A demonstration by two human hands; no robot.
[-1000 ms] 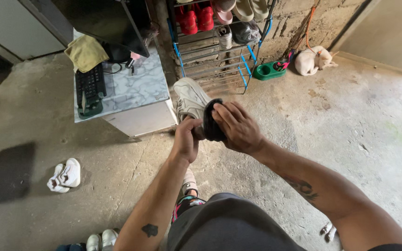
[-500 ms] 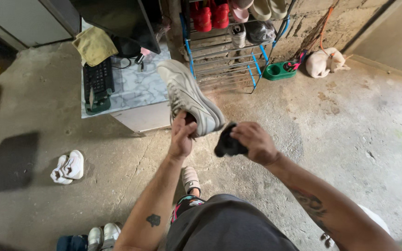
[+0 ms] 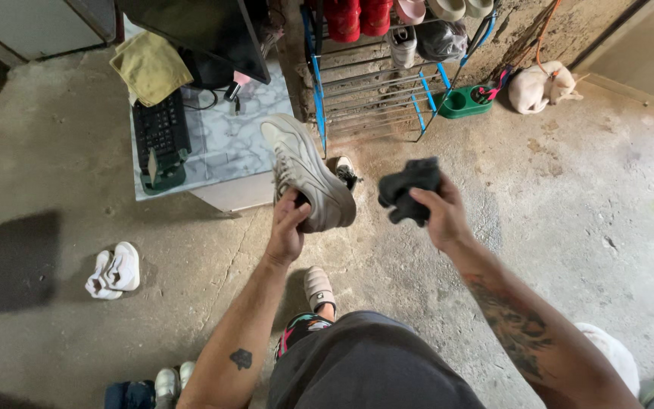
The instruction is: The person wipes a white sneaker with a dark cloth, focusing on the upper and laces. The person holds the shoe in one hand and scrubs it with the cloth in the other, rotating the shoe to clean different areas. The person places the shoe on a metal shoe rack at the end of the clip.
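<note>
home utility room: bare concrete floor (image 3: 554,197), shoe rack (image 3: 372,68), sleeping dog (image 3: 539,85).

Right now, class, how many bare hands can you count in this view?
2. The left hand grips a pale sneaker from below, in front of the low table. The right hand holds a dark cloth beside it. No others show.

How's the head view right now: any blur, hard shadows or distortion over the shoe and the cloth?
Head view: the pale shoe in the left hand and the dark cloth in the right hand are sharp and evenly lit; a hard dark shadow lies on the concrete floor at left; wide-angle bending shows at the edges.
</note>
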